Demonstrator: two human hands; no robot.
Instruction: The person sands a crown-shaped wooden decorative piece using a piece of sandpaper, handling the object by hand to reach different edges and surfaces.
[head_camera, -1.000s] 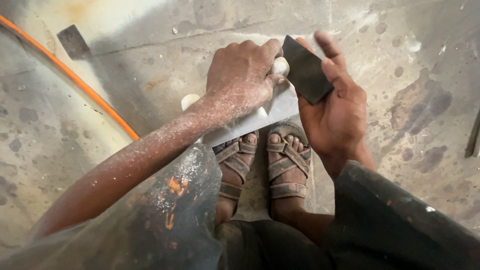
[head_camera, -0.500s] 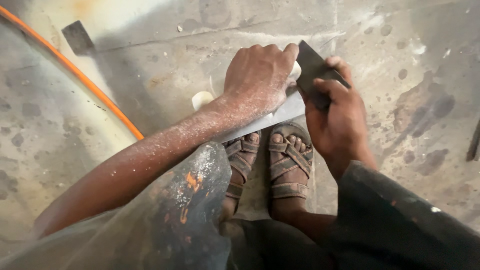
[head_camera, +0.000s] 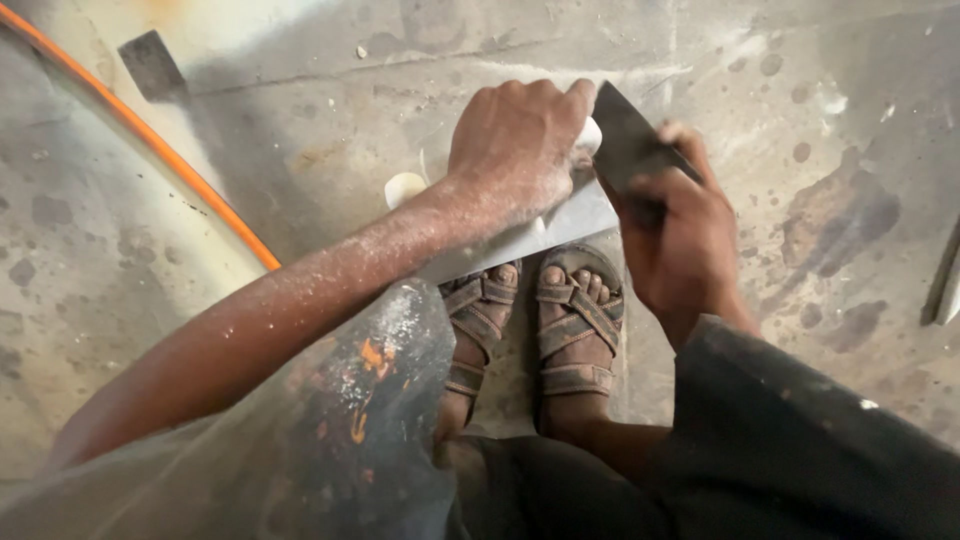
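Two hands are working together: the fingers (head_camera: 560, 100) of the left hand (head_camera: 515, 145) are curling shut over a white rounded piece (head_camera: 405, 187), pressing it down onto a pale flat sheet (head_camera: 570, 220) lying on the floor (head_camera: 300, 130). Fingers of the right hand (head_camera: 680, 235) are closing tightly around a dark flat blade (head_camera: 625, 145), its edge meeting the white piece beside the left knuckles. Judging by this, scraping or trimming is under way, calling for steady pressure from both hands. Both sandalled feet (head_camera: 540, 320) are resting on the sheet. An orange hose (head_camera: 150, 140) is curving across the floor; no packages or labels are showing
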